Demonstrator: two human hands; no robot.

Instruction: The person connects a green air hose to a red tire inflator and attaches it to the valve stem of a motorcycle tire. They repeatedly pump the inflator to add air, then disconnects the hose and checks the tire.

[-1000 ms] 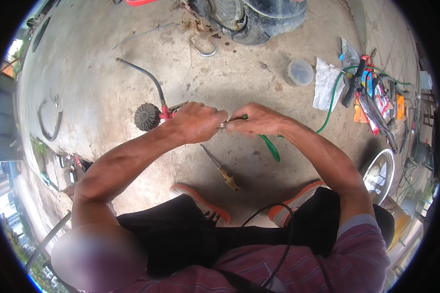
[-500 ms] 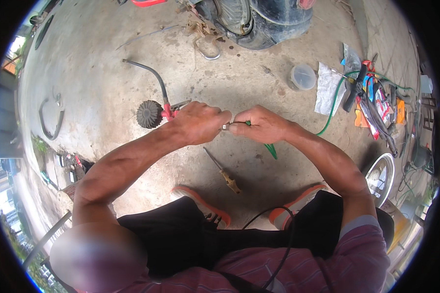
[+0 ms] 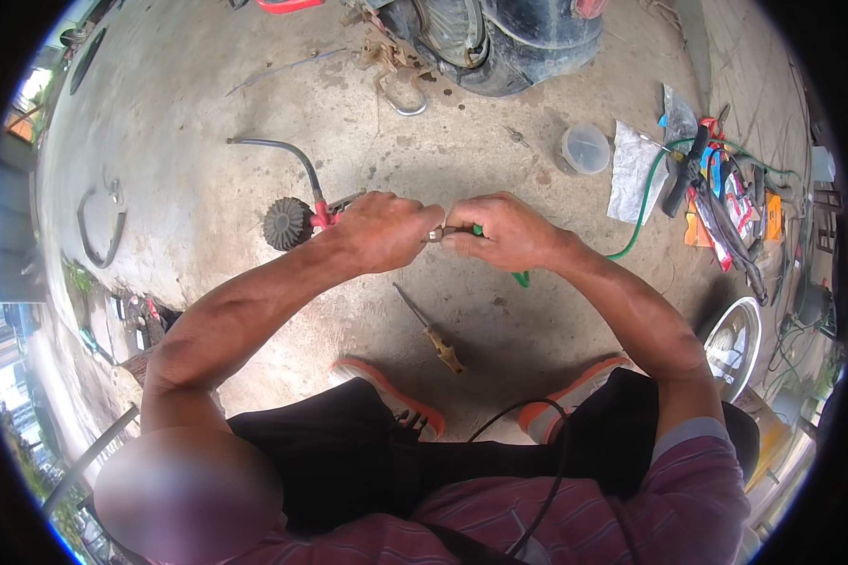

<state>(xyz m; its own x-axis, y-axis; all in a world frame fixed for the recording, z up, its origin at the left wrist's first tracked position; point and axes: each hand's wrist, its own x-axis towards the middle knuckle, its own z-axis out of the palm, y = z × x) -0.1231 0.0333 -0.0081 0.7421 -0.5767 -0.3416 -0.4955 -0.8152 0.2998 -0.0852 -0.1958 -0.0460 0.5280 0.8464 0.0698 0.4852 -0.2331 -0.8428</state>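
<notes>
My left hand is closed round a red air inflator gun with a ribbed black gauge and a short black hose. My right hand grips the end of a green hose, thumb and fingers pressed round it. A small metal fitting shows between both hands at the inflator's near end; whether it is fully joined, I cannot tell. Below them a screwdriver with a yellowish handle lies on the concrete.
Ahead stands part of a dusty motorbike. A clear tub, white cloth and pile of tools and packets lie to the right, a metal rim lower. A curved hose lies at left.
The view has shifted slightly. My hands stay together at the fitting; my right hand's fingers have shifted their grip a little, and less of the green hose's loop shows below it.
</notes>
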